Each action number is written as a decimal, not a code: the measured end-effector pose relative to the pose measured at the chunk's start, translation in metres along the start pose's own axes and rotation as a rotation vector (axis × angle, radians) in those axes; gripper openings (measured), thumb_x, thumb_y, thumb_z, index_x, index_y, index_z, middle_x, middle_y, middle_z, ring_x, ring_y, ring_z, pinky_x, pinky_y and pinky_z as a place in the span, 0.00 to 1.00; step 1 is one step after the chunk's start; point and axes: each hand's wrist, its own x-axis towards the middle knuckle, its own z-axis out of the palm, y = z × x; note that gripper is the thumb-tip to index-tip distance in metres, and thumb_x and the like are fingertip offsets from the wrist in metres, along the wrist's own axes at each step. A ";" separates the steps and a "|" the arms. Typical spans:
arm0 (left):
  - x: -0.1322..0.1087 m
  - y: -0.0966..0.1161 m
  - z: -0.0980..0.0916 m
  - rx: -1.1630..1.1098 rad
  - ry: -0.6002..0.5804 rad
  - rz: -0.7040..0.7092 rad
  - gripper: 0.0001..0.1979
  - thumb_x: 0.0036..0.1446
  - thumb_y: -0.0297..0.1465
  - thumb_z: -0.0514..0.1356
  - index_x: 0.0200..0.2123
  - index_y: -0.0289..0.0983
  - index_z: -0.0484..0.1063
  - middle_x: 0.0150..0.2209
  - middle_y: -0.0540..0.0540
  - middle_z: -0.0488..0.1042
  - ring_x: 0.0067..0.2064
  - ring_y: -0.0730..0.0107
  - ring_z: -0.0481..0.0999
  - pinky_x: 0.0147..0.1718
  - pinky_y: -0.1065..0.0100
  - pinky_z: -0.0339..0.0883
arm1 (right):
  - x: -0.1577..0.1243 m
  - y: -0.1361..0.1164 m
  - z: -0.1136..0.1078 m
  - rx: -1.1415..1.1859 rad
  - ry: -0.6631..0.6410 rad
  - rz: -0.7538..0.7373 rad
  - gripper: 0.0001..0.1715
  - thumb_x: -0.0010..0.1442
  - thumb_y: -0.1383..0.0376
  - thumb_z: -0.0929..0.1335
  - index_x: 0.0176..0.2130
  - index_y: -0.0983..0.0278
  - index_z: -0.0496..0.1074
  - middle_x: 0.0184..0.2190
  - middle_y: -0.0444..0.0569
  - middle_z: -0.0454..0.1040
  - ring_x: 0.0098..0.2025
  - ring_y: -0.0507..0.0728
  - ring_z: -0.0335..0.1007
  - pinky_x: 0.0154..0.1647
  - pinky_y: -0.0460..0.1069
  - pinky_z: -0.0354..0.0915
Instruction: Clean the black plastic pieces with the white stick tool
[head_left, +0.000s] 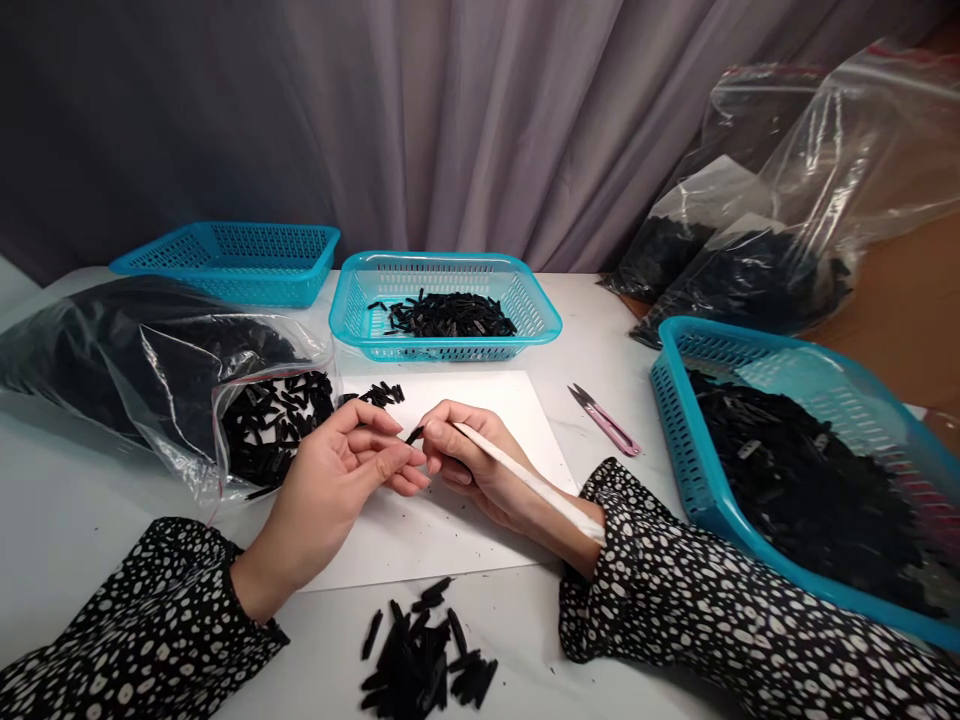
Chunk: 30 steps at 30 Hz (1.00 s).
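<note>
My right hand [480, 460] pinches a small black strip [415, 434] between thumb and fingers over a white sheet [465, 540]. The left hand [345, 465] meets it from the other side, its thumb and a fingertip closed at the strip's near end, the index finger raised apart. A long white band [525, 480] runs from the right thumb along the wrist to the sleeve. Just behind the left hand lies a small group of black strips [384, 393]. In front of the sheet is a loose pile of similar black strips [416, 660].
A clear bag [165, 350] spills black pieces at left. Behind stand a blue basket [315, 285] and another blue basket [446, 352] holding black pieces. Pink-handled thread snips [604, 420] lie at right, beside a full blue basket [679, 440] and plastic bags [757, 270].
</note>
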 end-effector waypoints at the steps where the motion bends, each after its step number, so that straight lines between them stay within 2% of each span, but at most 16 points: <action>1: 0.001 0.000 0.000 0.031 -0.009 0.006 0.14 0.55 0.36 0.69 0.36 0.40 0.66 0.28 0.49 0.83 0.28 0.66 0.83 0.30 0.67 0.76 | 0.000 0.000 0.000 -0.001 -0.002 0.004 0.20 0.53 0.55 0.78 0.30 0.65 0.71 0.19 0.40 0.69 0.17 0.44 0.45 0.18 0.45 0.38; 4: 0.004 0.004 -0.007 0.263 -0.043 0.091 0.10 0.58 0.36 0.65 0.39 0.41 0.67 0.29 0.50 0.81 0.31 0.63 0.81 0.31 0.64 0.74 | 0.000 -0.001 0.000 -0.010 -0.001 0.001 0.18 0.51 0.57 0.79 0.31 0.66 0.74 0.19 0.39 0.68 0.17 0.44 0.46 0.19 0.45 0.39; 6: 0.007 0.007 -0.015 0.586 -0.054 0.225 0.05 0.60 0.32 0.60 0.40 0.41 0.71 0.34 0.49 0.79 0.36 0.61 0.80 0.36 0.61 0.72 | 0.000 -0.002 -0.001 -0.006 0.006 -0.001 0.16 0.52 0.58 0.78 0.33 0.66 0.75 0.19 0.39 0.69 0.18 0.44 0.45 0.19 0.45 0.39; 8: 0.009 0.009 -0.024 0.961 -0.046 0.356 0.07 0.61 0.28 0.57 0.40 0.40 0.74 0.38 0.46 0.75 0.41 0.58 0.77 0.40 0.58 0.69 | -0.001 -0.002 -0.002 0.013 0.013 -0.004 0.15 0.54 0.59 0.78 0.35 0.66 0.76 0.20 0.40 0.69 0.18 0.44 0.44 0.19 0.44 0.38; 10: 0.011 0.010 -0.031 1.224 -0.066 0.388 0.08 0.60 0.27 0.57 0.40 0.40 0.75 0.37 0.46 0.71 0.40 0.57 0.75 0.37 0.58 0.67 | -0.001 -0.002 -0.004 0.032 0.010 -0.007 0.13 0.55 0.60 0.77 0.36 0.66 0.76 0.22 0.40 0.70 0.18 0.44 0.44 0.18 0.44 0.37; 12: 0.013 0.006 -0.035 1.354 -0.103 0.383 0.08 0.60 0.26 0.58 0.41 0.40 0.74 0.36 0.47 0.69 0.38 0.58 0.73 0.35 0.60 0.65 | -0.001 -0.002 -0.005 0.043 0.002 -0.001 0.12 0.57 0.60 0.76 0.37 0.65 0.76 0.23 0.39 0.69 0.18 0.44 0.43 0.18 0.44 0.37; 17: 0.019 -0.011 -0.035 1.339 -0.061 0.468 0.03 0.63 0.27 0.57 0.37 0.40 0.70 0.37 0.47 0.71 0.39 0.57 0.72 0.39 0.59 0.63 | 0.000 -0.002 -0.006 0.051 -0.002 0.005 0.14 0.56 0.60 0.76 0.38 0.66 0.77 0.22 0.40 0.69 0.18 0.44 0.41 0.18 0.44 0.37; 20: 0.022 -0.016 -0.033 1.299 -0.050 0.494 0.05 0.64 0.25 0.57 0.36 0.41 0.69 0.36 0.47 0.70 0.38 0.57 0.70 0.37 0.59 0.61 | 0.001 -0.001 -0.006 0.065 0.001 0.003 0.13 0.56 0.60 0.76 0.37 0.66 0.76 0.22 0.40 0.69 0.18 0.44 0.41 0.18 0.44 0.37; 26: 0.023 -0.008 -0.026 1.435 -0.064 0.443 0.07 0.62 0.22 0.58 0.35 0.39 0.69 0.36 0.46 0.67 0.39 0.56 0.68 0.37 0.60 0.60 | 0.002 0.000 -0.007 0.087 -0.013 -0.008 0.11 0.57 0.61 0.75 0.36 0.67 0.76 0.22 0.41 0.70 0.18 0.44 0.43 0.18 0.44 0.38; 30: 0.025 -0.005 -0.023 1.416 -0.074 0.428 0.07 0.62 0.22 0.58 0.33 0.40 0.69 0.35 0.46 0.66 0.38 0.55 0.66 0.35 0.60 0.59 | 0.002 -0.001 -0.006 0.066 0.001 -0.012 0.13 0.55 0.60 0.76 0.35 0.66 0.75 0.22 0.41 0.70 0.18 0.44 0.44 0.18 0.44 0.40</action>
